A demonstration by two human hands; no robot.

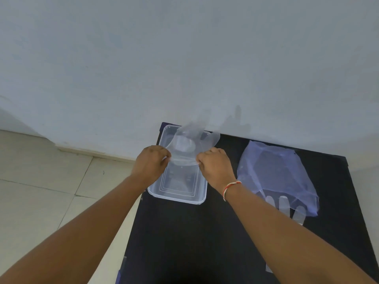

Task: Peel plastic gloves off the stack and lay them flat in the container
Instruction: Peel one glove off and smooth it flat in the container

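Over the container (176,193): glove (190,144) stretched between two pinching hands.
Left hand (150,162) and right hand (215,167) should lower evenly, keeping the film taut, then release.

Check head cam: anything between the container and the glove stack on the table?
Head view: the right hand and wrist cross that gap above the black table; nothing else separates the container and the glove stack.

Your L hand (152,160) & R hand (215,167) pinch a clear glove (190,144) (blurred) above the container (178,193); glove stack (274,175) lies to the right.
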